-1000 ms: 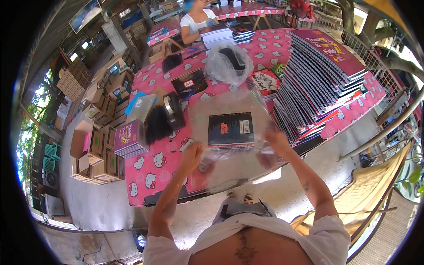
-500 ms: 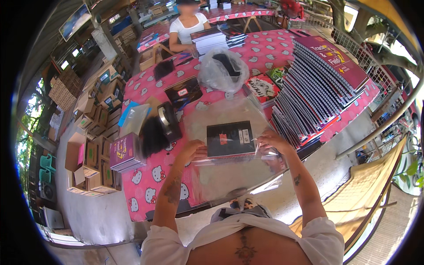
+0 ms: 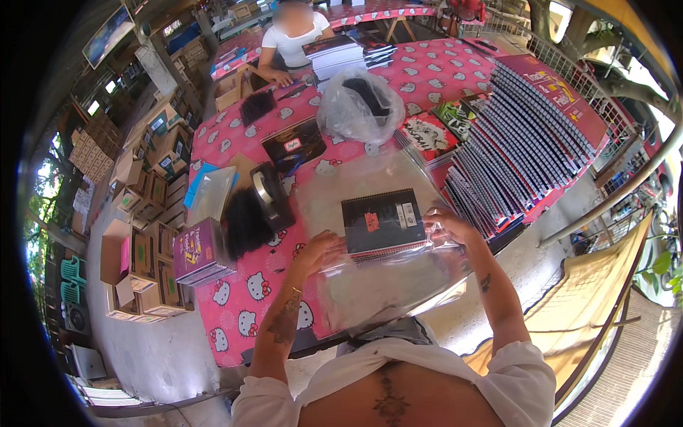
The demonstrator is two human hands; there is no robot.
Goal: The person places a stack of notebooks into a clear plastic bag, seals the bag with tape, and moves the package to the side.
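while both hands pinch a clear plastic sleeve [image 3: 384, 277], the black spiral notebook [image 3: 382, 220] lies between the fingers, seemingly partly inside it, not yet sealed. left hand [image 3: 321, 250] and right hand [image 3: 449, 226] grip the film's edges. beyond the right fingers, a row of notebooks [image 3: 526, 135] on the pink counter [image 3: 242, 313] looks unbagged.

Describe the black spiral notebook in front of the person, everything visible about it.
The black spiral notebook lies flat on a pink patterned table, topping a small stack. Its dark cover bears a small red label and a white one; wire binding runs along its far edge. Clear plastic film partly wraps it. The left hand and right hand grip the film at its near corners.
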